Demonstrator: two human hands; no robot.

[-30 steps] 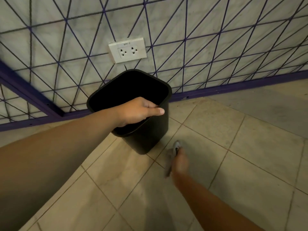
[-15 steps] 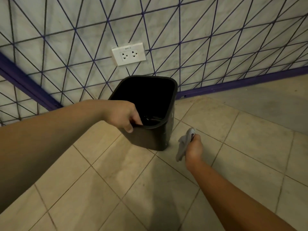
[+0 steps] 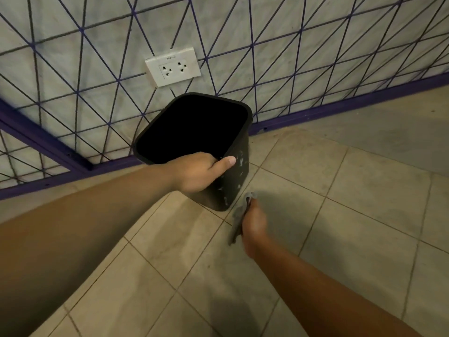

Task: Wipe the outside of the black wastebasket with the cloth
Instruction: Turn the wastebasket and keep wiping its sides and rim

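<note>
Right hand (image 3: pixel 252 221): fingers curled round crumpled grey cloth (image 3: pixel 239 216), low over beige tiled floor (image 3: pixel 340 215), just beside the basket's base. Left hand (image 3: pixel 199 171): gripped near rim of black plastic rectangular wastebasket (image 3: pixel 233 181), tilted, near the floor's wall edge. White wall socket (image 3: pixel 173 66) behind.

Wall (image 3: pixel 315 57) close behind wastebasket (image 3: pixel 233 181)
</note>
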